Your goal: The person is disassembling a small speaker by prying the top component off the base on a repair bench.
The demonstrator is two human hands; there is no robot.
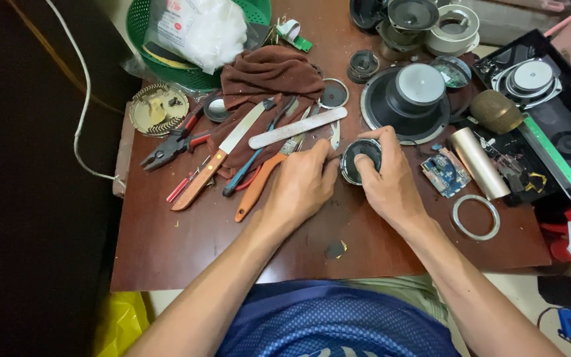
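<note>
Both hands meet on a small round speaker driver that sits near the middle of the wooden table, a little toward its right side. The right hand is curled over the driver's right rim, thumb on the dark cone and fingers wrapped behind, so most of that side is hidden. The left hand closes against the driver's left edge; its fingertips are tucked under, and whether it pinches a small tool there cannot be told.

Just left of the hands lie an orange-handled tool, a knife with a wooden handle and a flat metal file, all partly on a brown cloth (the cloth covers several tool tips). Black and red pliers lie nearer the table's left edge.

Behind the hands stands a large speaker with its magnet up. To the right are a blue circuit board, a metal tube and a metal ring. A green basket at the far left corner is cut off by the frame, and a black speaker housing runs off the right edge.
</note>
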